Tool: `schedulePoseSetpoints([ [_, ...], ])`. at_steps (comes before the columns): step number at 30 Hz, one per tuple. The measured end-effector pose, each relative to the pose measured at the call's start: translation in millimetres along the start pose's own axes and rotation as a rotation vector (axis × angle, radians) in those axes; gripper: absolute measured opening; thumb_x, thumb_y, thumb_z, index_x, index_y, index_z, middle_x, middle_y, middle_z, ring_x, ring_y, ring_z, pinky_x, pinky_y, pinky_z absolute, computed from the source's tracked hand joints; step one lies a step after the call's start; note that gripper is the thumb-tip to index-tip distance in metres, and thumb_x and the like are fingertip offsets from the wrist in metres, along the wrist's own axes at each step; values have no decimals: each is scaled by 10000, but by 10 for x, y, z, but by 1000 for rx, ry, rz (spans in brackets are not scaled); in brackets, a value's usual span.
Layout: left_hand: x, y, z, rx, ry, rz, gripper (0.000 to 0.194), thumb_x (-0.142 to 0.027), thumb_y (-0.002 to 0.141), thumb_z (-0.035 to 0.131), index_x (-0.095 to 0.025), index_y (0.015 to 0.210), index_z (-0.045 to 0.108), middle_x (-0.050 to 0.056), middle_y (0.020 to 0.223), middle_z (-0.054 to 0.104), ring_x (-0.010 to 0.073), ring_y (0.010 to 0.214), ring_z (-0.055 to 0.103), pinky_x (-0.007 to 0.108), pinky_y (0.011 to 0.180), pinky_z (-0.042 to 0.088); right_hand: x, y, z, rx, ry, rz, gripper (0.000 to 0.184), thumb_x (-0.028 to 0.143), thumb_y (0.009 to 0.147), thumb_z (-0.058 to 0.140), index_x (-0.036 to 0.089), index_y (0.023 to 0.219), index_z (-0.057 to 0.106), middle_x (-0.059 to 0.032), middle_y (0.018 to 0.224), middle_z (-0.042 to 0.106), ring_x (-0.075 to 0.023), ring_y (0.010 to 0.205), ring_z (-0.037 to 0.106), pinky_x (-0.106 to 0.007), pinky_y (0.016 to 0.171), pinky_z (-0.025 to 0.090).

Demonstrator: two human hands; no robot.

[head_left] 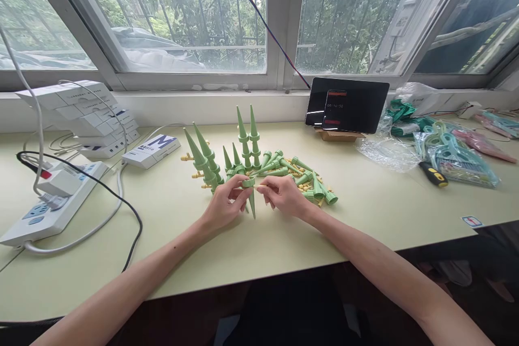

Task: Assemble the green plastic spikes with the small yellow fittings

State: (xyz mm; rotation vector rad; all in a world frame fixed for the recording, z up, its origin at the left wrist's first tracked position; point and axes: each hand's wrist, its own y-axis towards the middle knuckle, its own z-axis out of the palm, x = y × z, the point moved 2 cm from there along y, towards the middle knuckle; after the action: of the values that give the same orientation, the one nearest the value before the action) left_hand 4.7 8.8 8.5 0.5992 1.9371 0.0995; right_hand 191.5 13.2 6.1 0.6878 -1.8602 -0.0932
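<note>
My left hand (225,201) is closed on a green cone-shaped plastic spike (251,197) that points tip down just above the table. My right hand (285,195) pinches a small yellow plastic piece (261,186) right beside the spike's wide top end. Behind my hands lies a loose pile of green spikes and yellow pieces (308,178). Several green spikes (247,143) stand upright at the back, and two more (203,159) lean to the left of them.
A white power strip (48,203) with cables lies at the left, next to stacked white boxes (87,116). A dark tablet (347,105) leans against the window sill. Plastic bags of green and pink parts (450,151) and a yellow-handled tool (433,174) lie at the right.
</note>
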Motion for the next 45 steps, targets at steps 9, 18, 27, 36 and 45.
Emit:
schedulePoseSetpoints([
  [9, -43, 8, 5, 9, -97, -49, 289, -400, 939, 558, -210, 1153, 517, -7, 734, 614, 86, 467, 538, 205, 430, 452, -11, 22, 9, -24, -110, -29, 432, 435, 965, 512, 197, 615, 424, 59, 497, 389, -92, 487, 337, -241, 503, 305],
  [18, -41, 37, 11, -29, -221, -122, 344, -467, 912, 592, -203, 1124, 530, 14, 751, 665, 82, 421, 515, 193, 366, 397, -9, 29, -1, -34, -105, 6, 374, 375, 1005, 432, 185, 695, 520, 32, 558, 486, -106, 520, 437, -243, 544, 353],
  [27, -6, 49, -8, -49, -248, -150, 311, -478, 942, 544, -198, 1076, 569, -1, 647, 640, 96, 419, 504, 210, 381, 427, 18, 19, 3, -10, -119, -11, 312, 324, 992, 456, 192, 724, 543, 30, 530, 503, -124, 518, 468, -246, 542, 388],
  [36, -5, 46, -8, -39, -246, -144, 317, -486, 930, 562, -199, 1067, 573, -11, 615, 626, 103, 421, 512, 216, 384, 430, 12, 19, 3, -33, -127, -22, 297, 314, 975, 491, 196, 704, 521, 24, 557, 522, -122, 517, 450, -250, 537, 371],
  [45, -10, 28, -2, -22, -224, -121, 314, -467, 939, 553, -198, 1098, 572, -12, 628, 627, 99, 427, 502, 216, 384, 424, -42, 20, 10, -1, -190, -40, 389, 303, 1007, 412, 186, 647, 505, 21, 570, 511, -113, 543, 447, -246, 587, 353],
])
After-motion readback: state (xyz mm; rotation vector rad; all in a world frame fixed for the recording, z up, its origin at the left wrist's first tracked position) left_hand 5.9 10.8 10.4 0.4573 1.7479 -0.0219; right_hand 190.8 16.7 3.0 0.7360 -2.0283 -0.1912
